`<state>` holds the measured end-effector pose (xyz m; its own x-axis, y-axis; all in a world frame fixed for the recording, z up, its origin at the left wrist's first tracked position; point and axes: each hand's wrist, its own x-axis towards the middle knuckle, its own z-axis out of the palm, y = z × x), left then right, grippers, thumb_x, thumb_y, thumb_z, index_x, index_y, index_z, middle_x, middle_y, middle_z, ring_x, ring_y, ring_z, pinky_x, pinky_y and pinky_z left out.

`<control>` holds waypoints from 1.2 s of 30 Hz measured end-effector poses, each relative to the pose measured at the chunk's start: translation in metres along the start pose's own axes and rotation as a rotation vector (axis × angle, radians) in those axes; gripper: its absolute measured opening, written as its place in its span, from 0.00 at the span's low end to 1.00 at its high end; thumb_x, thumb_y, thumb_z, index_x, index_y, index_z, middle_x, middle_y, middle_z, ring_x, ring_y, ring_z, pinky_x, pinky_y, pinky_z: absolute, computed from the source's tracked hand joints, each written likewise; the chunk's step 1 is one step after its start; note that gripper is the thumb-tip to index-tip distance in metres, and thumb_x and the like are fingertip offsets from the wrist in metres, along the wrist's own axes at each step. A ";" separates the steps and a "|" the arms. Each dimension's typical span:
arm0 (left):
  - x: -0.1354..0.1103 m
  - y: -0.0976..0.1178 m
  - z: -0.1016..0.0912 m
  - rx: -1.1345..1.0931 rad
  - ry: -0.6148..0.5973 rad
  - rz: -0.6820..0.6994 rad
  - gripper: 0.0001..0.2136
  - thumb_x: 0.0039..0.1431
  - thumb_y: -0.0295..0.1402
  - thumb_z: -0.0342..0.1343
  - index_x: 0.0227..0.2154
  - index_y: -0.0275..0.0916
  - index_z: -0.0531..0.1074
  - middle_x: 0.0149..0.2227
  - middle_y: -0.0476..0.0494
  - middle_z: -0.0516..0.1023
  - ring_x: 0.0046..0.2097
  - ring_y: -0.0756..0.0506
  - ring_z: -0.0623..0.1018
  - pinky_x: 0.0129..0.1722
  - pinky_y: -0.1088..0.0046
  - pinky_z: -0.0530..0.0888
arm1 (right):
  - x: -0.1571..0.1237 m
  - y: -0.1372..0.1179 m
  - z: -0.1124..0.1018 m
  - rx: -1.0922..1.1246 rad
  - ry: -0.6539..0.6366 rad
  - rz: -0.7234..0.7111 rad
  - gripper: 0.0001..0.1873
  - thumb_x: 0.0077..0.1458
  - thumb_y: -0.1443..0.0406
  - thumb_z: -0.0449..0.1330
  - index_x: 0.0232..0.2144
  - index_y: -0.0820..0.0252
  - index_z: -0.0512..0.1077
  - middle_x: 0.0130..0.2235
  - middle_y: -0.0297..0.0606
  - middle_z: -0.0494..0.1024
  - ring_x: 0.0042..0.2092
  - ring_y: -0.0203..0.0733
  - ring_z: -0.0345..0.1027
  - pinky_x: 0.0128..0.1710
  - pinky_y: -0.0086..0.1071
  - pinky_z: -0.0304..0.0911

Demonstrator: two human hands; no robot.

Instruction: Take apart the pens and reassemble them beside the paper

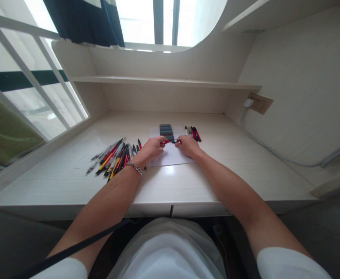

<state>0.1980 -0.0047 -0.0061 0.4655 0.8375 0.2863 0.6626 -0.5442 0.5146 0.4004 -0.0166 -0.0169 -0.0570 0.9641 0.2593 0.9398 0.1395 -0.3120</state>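
My left hand is closed on a red pen, its fingers pinching it over the white paper. My right hand is closed too, its fingertips at the other end of the same thin line, where a dark slim part shows; I cannot tell whether this is part of the pen or a separate piece. A dark, blurred flat object lies just beyond the hands. Under both hands is the white sheet of paper. A bracelet circles my left wrist.
A loose heap of pens lies left of my left forearm. A short row of pens sits beyond my right hand. A shelf runs across the back of the desk. A plug with a cable hangs from the right wall's socket.
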 end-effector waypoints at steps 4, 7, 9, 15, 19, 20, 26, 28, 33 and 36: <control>-0.001 0.002 -0.001 0.001 -0.004 -0.006 0.15 0.55 0.27 0.54 0.45 0.38 0.77 0.33 0.42 0.79 0.32 0.46 0.74 0.32 0.73 0.67 | -0.001 -0.003 -0.002 -0.004 -0.032 -0.044 0.09 0.58 0.63 0.59 0.34 0.60 0.79 0.42 0.48 0.79 0.40 0.45 0.70 0.37 0.31 0.58; 0.000 0.002 -0.002 0.015 -0.005 -0.014 0.15 0.55 0.27 0.54 0.45 0.38 0.77 0.33 0.41 0.79 0.33 0.46 0.74 0.32 0.73 0.67 | -0.003 0.002 -0.006 0.082 -0.012 -0.055 0.08 0.57 0.64 0.59 0.35 0.60 0.77 0.39 0.47 0.79 0.39 0.45 0.70 0.38 0.31 0.59; 0.000 0.001 -0.002 0.019 -0.006 -0.016 0.15 0.55 0.27 0.54 0.45 0.38 0.77 0.33 0.41 0.80 0.34 0.46 0.75 0.32 0.73 0.67 | -0.003 0.009 -0.009 0.190 0.010 -0.049 0.11 0.57 0.66 0.57 0.41 0.61 0.76 0.36 0.44 0.79 0.36 0.43 0.69 0.36 0.31 0.59; 0.000 0.001 -0.002 -0.014 -0.008 -0.014 0.15 0.55 0.27 0.54 0.45 0.39 0.76 0.37 0.40 0.81 0.37 0.45 0.77 0.35 0.73 0.69 | 0.000 0.019 -0.025 0.432 0.033 -0.055 0.18 0.56 0.69 0.51 0.45 0.59 0.77 0.32 0.37 0.77 0.30 0.37 0.67 0.32 0.29 0.61; 0.000 0.001 -0.002 -0.012 -0.012 -0.012 0.15 0.55 0.27 0.54 0.46 0.39 0.77 0.38 0.39 0.81 0.38 0.45 0.77 0.36 0.72 0.70 | -0.001 0.015 -0.034 0.618 -0.013 0.026 0.15 0.56 0.67 0.52 0.39 0.64 0.77 0.28 0.37 0.75 0.26 0.35 0.64 0.25 0.27 0.59; 0.000 0.001 -0.002 -0.008 -0.012 -0.011 0.15 0.55 0.28 0.54 0.46 0.39 0.77 0.38 0.39 0.81 0.38 0.45 0.77 0.36 0.72 0.70 | -0.002 0.014 -0.035 0.646 -0.013 0.032 0.13 0.56 0.66 0.54 0.37 0.64 0.77 0.27 0.37 0.74 0.25 0.34 0.63 0.24 0.27 0.58; -0.001 0.002 -0.003 0.001 -0.009 -0.012 0.15 0.56 0.27 0.54 0.46 0.39 0.77 0.38 0.40 0.81 0.37 0.45 0.77 0.36 0.72 0.70 | -0.005 0.019 -0.038 0.730 0.087 -0.018 0.13 0.50 0.58 0.64 0.32 0.65 0.76 0.25 0.37 0.75 0.25 0.34 0.66 0.24 0.27 0.62; -0.001 0.002 -0.003 -0.002 -0.008 -0.012 0.15 0.55 0.27 0.54 0.46 0.39 0.77 0.38 0.40 0.81 0.37 0.45 0.77 0.36 0.72 0.70 | -0.005 0.020 -0.039 0.762 0.097 -0.015 0.13 0.50 0.58 0.65 0.32 0.65 0.75 0.27 0.40 0.77 0.25 0.34 0.67 0.23 0.27 0.62; 0.000 0.001 -0.002 -0.004 -0.006 -0.004 0.15 0.55 0.27 0.54 0.45 0.39 0.77 0.38 0.40 0.81 0.37 0.45 0.77 0.36 0.72 0.70 | -0.006 0.018 -0.038 0.815 0.091 0.018 0.13 0.49 0.60 0.66 0.33 0.66 0.75 0.28 0.41 0.78 0.26 0.35 0.69 0.24 0.26 0.65; -0.001 0.002 -0.002 0.002 -0.011 -0.009 0.15 0.55 0.27 0.54 0.45 0.38 0.77 0.37 0.40 0.81 0.36 0.46 0.77 0.36 0.73 0.70 | -0.007 0.014 -0.035 0.845 0.047 0.008 0.13 0.48 0.61 0.66 0.35 0.66 0.77 0.27 0.40 0.78 0.26 0.35 0.69 0.26 0.27 0.67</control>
<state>0.1981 -0.0064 -0.0036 0.4654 0.8420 0.2728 0.6684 -0.5364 0.5153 0.4257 -0.0292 0.0089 -0.0193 0.9580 0.2860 0.3708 0.2725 -0.8878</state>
